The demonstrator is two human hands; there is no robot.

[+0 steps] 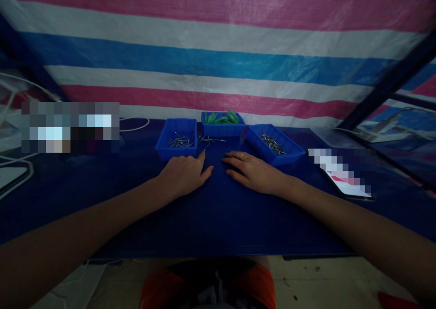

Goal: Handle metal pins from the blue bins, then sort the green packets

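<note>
My left hand (184, 175) rests on the blue table (211, 222) in front of the left blue bin (175, 152), its index finger at a thin metal piece (205, 148) and its thumb apart. That bin holds slim metal pieces (181, 141). A few more lie loose on the table (211, 140) between the bins. My right hand (252, 170), with a ring on one finger, lies palm down with fingers spread, holding nothing. Beside it stands the right blue bin (289, 152) with many metal pieces (272, 144). Green items (223, 117) fill the rear blue bin (223, 129).
A lit device (354, 191), partly pixelated, lies at the right. Another device (12, 177) and a white cable (136, 123) are at the left. Behind the table hangs a striped sheet (218, 63). Dark blue frame posts (391, 82) stand at the sides.
</note>
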